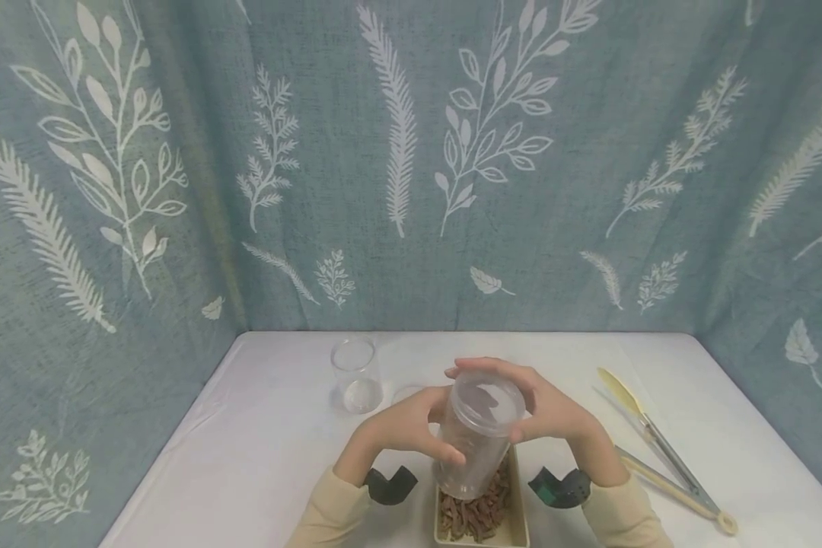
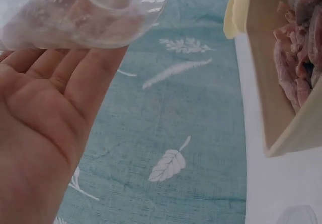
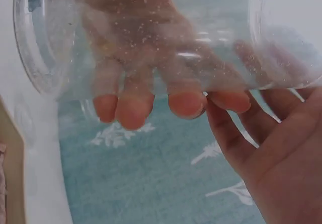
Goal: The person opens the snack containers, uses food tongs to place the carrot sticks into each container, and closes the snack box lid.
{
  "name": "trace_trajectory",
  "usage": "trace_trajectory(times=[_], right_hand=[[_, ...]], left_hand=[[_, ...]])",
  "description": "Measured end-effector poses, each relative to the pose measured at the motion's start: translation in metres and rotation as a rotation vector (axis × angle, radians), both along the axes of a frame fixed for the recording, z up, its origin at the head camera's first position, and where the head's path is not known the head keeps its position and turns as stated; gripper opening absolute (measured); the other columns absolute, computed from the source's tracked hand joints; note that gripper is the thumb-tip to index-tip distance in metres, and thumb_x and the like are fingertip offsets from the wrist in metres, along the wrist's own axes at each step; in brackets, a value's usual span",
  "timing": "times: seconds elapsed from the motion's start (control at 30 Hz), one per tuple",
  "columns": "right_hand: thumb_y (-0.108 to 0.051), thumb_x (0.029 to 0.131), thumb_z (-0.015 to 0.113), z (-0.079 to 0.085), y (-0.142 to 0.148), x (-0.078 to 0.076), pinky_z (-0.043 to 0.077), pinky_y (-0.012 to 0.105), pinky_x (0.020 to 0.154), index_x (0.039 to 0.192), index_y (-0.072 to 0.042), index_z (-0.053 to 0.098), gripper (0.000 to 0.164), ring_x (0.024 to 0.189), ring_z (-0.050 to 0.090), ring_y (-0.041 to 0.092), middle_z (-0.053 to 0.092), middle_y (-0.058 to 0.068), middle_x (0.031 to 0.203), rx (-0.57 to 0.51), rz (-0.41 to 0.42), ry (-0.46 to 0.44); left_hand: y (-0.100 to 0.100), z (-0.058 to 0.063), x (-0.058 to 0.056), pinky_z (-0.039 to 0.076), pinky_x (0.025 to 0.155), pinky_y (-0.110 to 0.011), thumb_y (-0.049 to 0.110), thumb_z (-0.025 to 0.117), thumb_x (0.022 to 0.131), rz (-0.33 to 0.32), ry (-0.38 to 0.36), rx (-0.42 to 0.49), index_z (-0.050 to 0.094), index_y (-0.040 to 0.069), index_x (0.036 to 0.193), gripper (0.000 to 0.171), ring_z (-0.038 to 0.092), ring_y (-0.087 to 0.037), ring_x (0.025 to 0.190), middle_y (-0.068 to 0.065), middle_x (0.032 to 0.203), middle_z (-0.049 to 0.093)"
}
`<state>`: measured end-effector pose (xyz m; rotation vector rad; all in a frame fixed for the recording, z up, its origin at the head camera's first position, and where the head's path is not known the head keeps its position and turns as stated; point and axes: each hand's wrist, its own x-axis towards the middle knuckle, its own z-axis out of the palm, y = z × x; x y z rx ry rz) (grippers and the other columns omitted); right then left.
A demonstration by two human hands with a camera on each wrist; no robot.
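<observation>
Between my two hands is a clear plastic jar (image 1: 478, 445), held tilted above the front part of a tray. My left hand (image 1: 404, 426) holds it around its side, thumb across the near face. My right hand (image 1: 551, 403) grips it near the upper end, fingers over the far side and thumb on the near side. Small specks dot the jar wall (image 3: 136, 12) in the right wrist view. Below, a cream rectangular tray (image 1: 518, 506) contains pinkish-brown meat-like strips (image 1: 476, 519); the jar and hands hide its far part.
A second clear jar (image 1: 356, 380) stands upright at the back left. A faint clear disc (image 1: 406, 393) lies behind my left hand. To the right lie metal tongs (image 1: 671, 453) with cream tips, spread apart. A patterned blue-green curtain (image 1: 411, 167) surrounds the white table (image 1: 199, 472).
</observation>
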<state>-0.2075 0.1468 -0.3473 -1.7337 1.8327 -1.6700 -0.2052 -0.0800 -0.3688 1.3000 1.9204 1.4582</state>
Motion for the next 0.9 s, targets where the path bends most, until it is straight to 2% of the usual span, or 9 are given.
trace_trajectory(times=[0.1,0.2,0.27,0.33,0.43,0.53,0.63,0.73,0.9], right_hand=[[-0.048,0.085,0.061,0.003,0.002,0.002,0.036,0.039,0.106,0.144,0.005,0.019,0.090,0.131,0.038,0.029,0.037,0.018,0.144,-0.028,0.018,0.007],[-0.048,0.084,0.062,0.007,0.007,0.003,0.030,0.034,0.111,0.144,0.007,0.015,0.094,0.133,0.035,0.027,0.033,0.020,0.145,-0.046,-0.031,0.036],[-0.049,0.084,0.061,0.009,0.010,0.005,0.029,0.031,0.111,0.144,0.007,0.016,0.094,0.133,0.035,0.026,0.033,0.020,0.145,-0.041,-0.110,0.065],[-0.044,0.083,0.065,0.012,0.013,0.007,0.030,0.029,0.110,0.144,0.004,0.019,0.090,0.132,0.037,0.025,0.035,0.019,0.144,-0.021,-0.232,0.095],[-0.023,0.080,0.073,0.017,0.014,0.013,0.035,0.028,0.105,0.145,-0.004,0.027,0.081,0.129,0.039,0.021,0.040,0.013,0.142,0.023,-0.428,0.121],[-0.005,0.073,0.076,0.020,0.012,0.018,0.038,0.031,0.102,0.144,-0.012,0.032,0.084,0.127,0.040,0.017,0.043,0.006,0.140,0.073,-0.590,0.129],[-0.010,0.072,0.079,0.020,0.007,0.021,0.040,0.035,0.101,0.144,-0.018,0.032,0.086,0.125,0.041,0.015,0.042,0.001,0.140,0.117,-0.716,0.144],[-0.014,0.071,0.080,0.017,0.001,0.021,0.041,0.037,0.099,0.144,-0.020,0.032,0.088,0.124,0.042,0.016,0.043,0.001,0.139,0.127,-0.820,0.163],[-0.019,0.072,0.080,0.011,-0.008,0.020,0.042,0.035,0.094,0.144,-0.025,0.032,0.086,0.120,0.046,0.017,0.048,0.001,0.136,0.123,-0.922,0.122]], left_hand=[[-0.001,0.002,0.002,0.044,0.099,-0.030,0.055,0.073,0.071,0.015,0.008,0.011,0.047,0.005,0.130,0.081,0.054,-0.011,0.113,-0.013,0.124,0.056],[-0.003,0.002,0.003,0.045,0.098,-0.030,0.057,0.073,0.069,0.067,0.028,0.015,0.047,0.006,0.129,0.083,0.055,-0.011,0.112,-0.011,0.123,0.057],[-0.003,0.002,0.002,0.045,0.097,-0.030,0.054,0.074,0.069,0.115,0.046,0.025,0.047,0.009,0.131,0.081,0.055,-0.012,0.112,-0.008,0.123,0.057],[-0.002,0.002,0.002,0.046,0.096,-0.030,0.043,0.078,0.071,0.190,0.069,0.035,0.046,0.014,0.133,0.075,0.056,-0.012,0.111,-0.003,0.123,0.058],[0.003,0.005,0.004,0.046,0.095,-0.033,0.031,0.079,0.072,0.341,0.102,0.032,0.044,0.023,0.134,0.072,0.055,-0.012,0.113,0.005,0.124,0.057],[0.010,0.007,0.007,0.048,0.092,-0.034,0.034,0.080,0.072,0.498,0.159,0.021,0.043,0.029,0.134,0.072,0.055,-0.011,0.111,0.009,0.123,0.057],[0.016,0.007,0.009,0.050,0.087,-0.032,0.047,0.077,0.070,0.621,0.243,0.011,0.042,0.028,0.135,0.077,0.056,-0.011,0.108,0.008,0.124,0.056],[0.021,0.005,0.011,0.051,0.083,-0.030,0.055,0.075,0.068,0.712,0.317,0.000,0.040,0.025,0.137,0.084,0.056,-0.012,0.106,0.005,0.125,0.055],[0.027,0.002,0.013,0.052,0.081,-0.030,0.059,0.073,0.067,0.802,0.411,-0.031,0.040,0.023,0.137,0.085,0.056,-0.013,0.106,0.005,0.126,0.053]])
